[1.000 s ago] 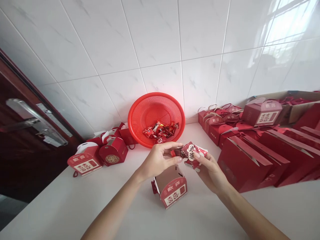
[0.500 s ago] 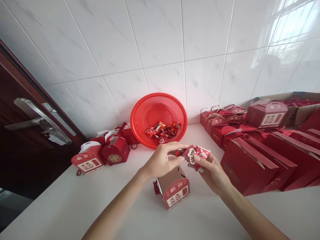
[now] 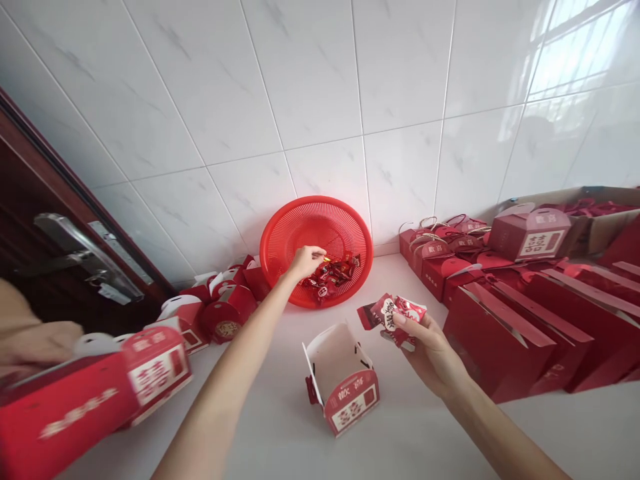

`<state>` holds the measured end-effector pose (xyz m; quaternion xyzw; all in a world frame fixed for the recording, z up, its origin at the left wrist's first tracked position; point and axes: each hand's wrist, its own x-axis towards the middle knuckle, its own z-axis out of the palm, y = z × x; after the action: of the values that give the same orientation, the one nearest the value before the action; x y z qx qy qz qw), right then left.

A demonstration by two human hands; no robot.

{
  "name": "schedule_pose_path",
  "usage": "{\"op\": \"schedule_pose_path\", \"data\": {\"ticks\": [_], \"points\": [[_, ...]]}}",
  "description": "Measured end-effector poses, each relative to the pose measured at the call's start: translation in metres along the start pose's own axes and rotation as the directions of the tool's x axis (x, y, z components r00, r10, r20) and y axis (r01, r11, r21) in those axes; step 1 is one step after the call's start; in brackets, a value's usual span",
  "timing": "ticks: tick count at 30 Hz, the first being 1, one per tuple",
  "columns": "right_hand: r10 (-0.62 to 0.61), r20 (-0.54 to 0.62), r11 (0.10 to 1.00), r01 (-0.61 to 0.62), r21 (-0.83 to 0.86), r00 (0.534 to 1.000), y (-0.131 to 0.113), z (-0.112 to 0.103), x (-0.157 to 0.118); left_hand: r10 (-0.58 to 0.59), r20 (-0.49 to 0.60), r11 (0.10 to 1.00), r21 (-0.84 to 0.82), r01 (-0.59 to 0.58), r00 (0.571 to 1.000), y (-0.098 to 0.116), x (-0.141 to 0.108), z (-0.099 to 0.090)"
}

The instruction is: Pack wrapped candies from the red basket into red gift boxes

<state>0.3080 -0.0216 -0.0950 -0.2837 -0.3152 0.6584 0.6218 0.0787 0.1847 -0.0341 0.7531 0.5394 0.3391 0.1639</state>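
My left hand [image 3: 306, 261] reaches into the red plastic basket [image 3: 267, 230], its fingers pinched together above a pile of wrapped candies [image 3: 333, 277]. A small yellow-gold bit shows by the fingertips; whether they grip it is too small to make out. My right hand [image 3: 431, 347] is closed on several wrapped candies [image 3: 393, 317], red and dark ones, held above the table. Between my forearms an open red gift box [image 3: 351, 400] stands upright on the white table, its pale inside showing and a dark red ribbon at its left side.
At the left, another person's hand [image 3: 35, 340] is at a red box [image 3: 80, 407]. Small red boxes [image 3: 227, 313] stand behind it. Tall red boxes [image 3: 500, 333], small boxes with cord handles [image 3: 425, 260] and a carton [image 3: 610, 223] fill the right side. A tiled wall [image 3: 320, 87] closes the back.
My left hand has left the candies near my right hand and moved up into the basket. My right hand keeps its candies. Another person's hand and a red box have come in at the left.
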Motion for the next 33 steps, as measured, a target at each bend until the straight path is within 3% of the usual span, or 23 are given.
{"op": "schedule_pose_path", "data": {"ticks": [4, 8, 12, 17, 21, 25, 29, 33], "points": [[0.003, -0.020, 1.000, -0.003, -0.007, 1.000, 0.003, -0.001, 0.002, 0.059, 0.113, 0.993, 0.094, -0.070, 0.992, 0.003, 0.012, 0.034], [0.016, -0.030, 1.000, -0.016, 0.001, 0.999, 0.005, 0.002, 0.003, 0.077, 0.138, 0.984, 0.151, -0.098, 0.987, 0.007, 0.019, 0.055], [0.025, -0.015, 1.000, -0.025, 0.000, 1.000, 0.004, 0.003, 0.003, 0.086, 0.081, 0.989, 0.112, -0.095, 0.993, 0.008, 0.022, 0.058], [0.022, -0.032, 1.000, -0.021, 0.006, 0.999, 0.003, 0.002, 0.003, 0.065, -0.058, 0.996, -0.055, -0.069, 0.996, 0.014, 0.014, 0.047], [0.013, -0.053, 0.999, -0.011, 0.036, 0.998, 0.003, 0.001, 0.004, 0.099, -0.086, 0.973, -0.202, -0.115, 0.991, 0.032, -0.018, 0.029], [0.013, -0.046, 0.999, -0.012, 0.040, 0.999, 0.004, 0.001, 0.003, 0.278, -0.027, 0.878, -0.398, -0.265, 0.960, 0.061, -0.067, 0.006], [-0.016, -0.012, 1.000, 0.016, -0.004, 1.000, 0.006, 0.003, 0.001, 0.329, 0.087, 0.872, -0.411, -0.267, 0.940, 0.088, -0.113, -0.007], [-0.042, 0.023, 0.998, 0.043, -0.037, 0.999, 0.006, 0.005, -0.003, 0.364, 0.149, 0.878, -0.383, -0.286, 0.919, 0.098, -0.141, -0.006]]}}
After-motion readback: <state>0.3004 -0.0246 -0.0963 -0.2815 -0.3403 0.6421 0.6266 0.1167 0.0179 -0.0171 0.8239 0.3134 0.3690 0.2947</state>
